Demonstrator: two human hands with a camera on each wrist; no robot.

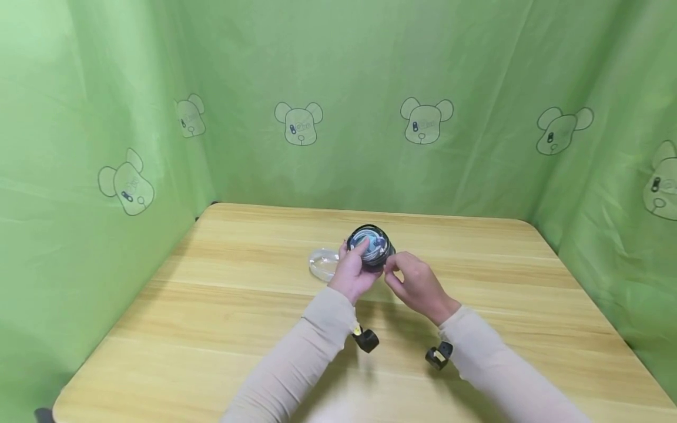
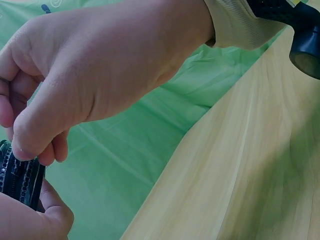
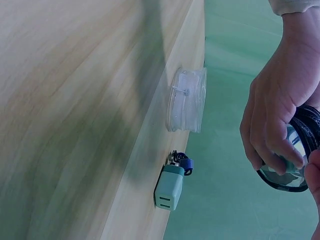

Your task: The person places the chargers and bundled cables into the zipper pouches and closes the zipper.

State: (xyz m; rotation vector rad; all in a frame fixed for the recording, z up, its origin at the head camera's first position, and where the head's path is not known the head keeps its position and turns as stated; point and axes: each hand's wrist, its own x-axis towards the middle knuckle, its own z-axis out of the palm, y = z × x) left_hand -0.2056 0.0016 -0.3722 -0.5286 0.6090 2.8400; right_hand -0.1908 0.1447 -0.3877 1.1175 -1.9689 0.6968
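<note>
My left hand (image 1: 353, 275) grips a small round black zip case (image 1: 379, 251) above the table, its thumb lying across the clear face. Pale coiled cable and something blue show through that face. My right hand (image 1: 418, 285) pinches at the near right edge of the case with thumb and fingers. In the left wrist view, the dark side of the case (image 2: 22, 176) shows rows of zip teeth under the right thumb (image 2: 30, 132); the pinched zip pull is hidden. The right wrist view shows the left fingers (image 3: 275, 132) curled over the case's clear face (image 3: 295, 140).
A clear round plastic container (image 1: 322, 264) sits on the wooden table (image 1: 254, 329), left of the hands. Beside it in the right wrist view is a mint-green charger plug (image 3: 170, 187) with a dark blue and black coiled piece (image 3: 185, 164). Green curtains (image 1: 365, 53) surround the table.
</note>
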